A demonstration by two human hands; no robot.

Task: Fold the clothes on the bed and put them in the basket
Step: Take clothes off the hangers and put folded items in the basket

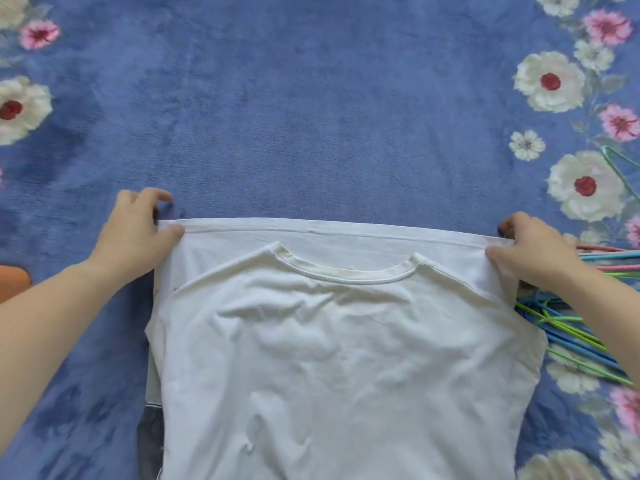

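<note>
My left hand point(138, 226) and right hand point(533, 251) each pinch a far corner of the white shirt point(329, 341) — one slipping would skew the fold.

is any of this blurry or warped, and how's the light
Head view: soft, even light, no glare or hard shadows on the white shirt. Head view: the left hand and right hand pinching its far corners look slightly smeared, and the blue floral blanket blurs toward the lower left. Head view: wide-angle bowing likely curves the shirt's far edge.
</note>
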